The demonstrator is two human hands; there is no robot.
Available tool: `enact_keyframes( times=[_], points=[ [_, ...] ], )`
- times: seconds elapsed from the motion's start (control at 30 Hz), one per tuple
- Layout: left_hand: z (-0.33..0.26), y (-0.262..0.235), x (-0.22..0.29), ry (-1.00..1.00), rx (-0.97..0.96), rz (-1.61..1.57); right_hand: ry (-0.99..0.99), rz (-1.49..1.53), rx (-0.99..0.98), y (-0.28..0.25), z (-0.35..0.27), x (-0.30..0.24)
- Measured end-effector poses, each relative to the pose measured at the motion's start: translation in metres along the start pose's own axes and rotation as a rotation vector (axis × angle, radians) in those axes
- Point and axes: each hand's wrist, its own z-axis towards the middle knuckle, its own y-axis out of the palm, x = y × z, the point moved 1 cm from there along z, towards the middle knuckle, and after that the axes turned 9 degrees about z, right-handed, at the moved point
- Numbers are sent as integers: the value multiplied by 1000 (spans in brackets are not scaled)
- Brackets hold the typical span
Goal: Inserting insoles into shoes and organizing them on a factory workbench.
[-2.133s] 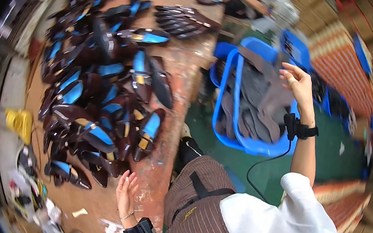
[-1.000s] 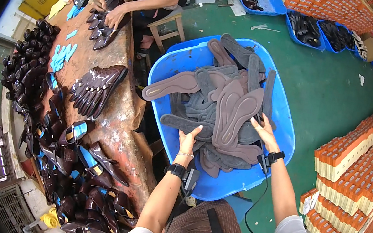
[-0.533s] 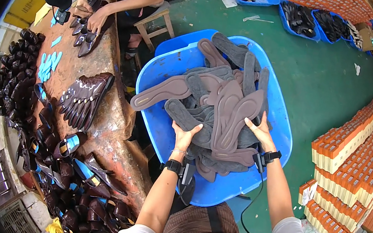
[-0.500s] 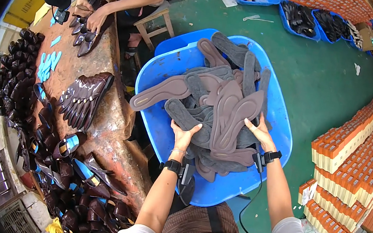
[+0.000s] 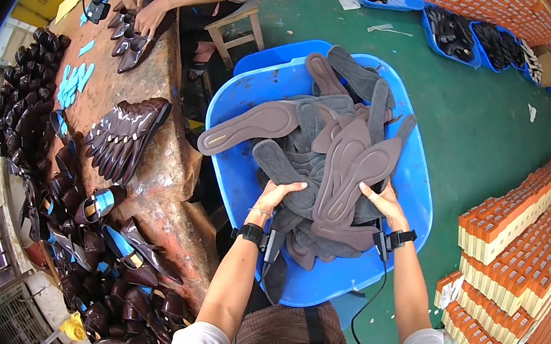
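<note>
Left hand (image 5: 277, 194) and right hand (image 5: 383, 201) gripping brown insoles (image 5: 350, 176); blue tub (image 5: 416, 186) rim just beyond fingertips, worktable (image 5: 162, 169) left.

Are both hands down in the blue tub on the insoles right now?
Yes: the left hand and right hand both rest on the brown insoles piled in the blue tub.

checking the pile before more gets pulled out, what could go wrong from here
Both hands, left hand and right hand, grip a stack of brown insoles in the heaped blue tub. Lifting it may drag loose neighbours out. One long insole already hangs over the tub's left rim and could drop to the green floor. The cable from the right wristband might snag on the rim.
</note>
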Motion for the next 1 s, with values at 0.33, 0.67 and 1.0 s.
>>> enact_keyframes(
  times=[0.33, 0.67, 1.0],
  points=[
    [-37, 25, 9, 38, -118, -154, 120, 74, 14, -7, -20, 5],
    [-149, 68, 69, 114, -405, -208, 60, 279, -33, -52, -95, -8],
    [-247, 59, 69, 491, -495, -380, -118, 301, 164, -27, -187, -87]
  ],
)
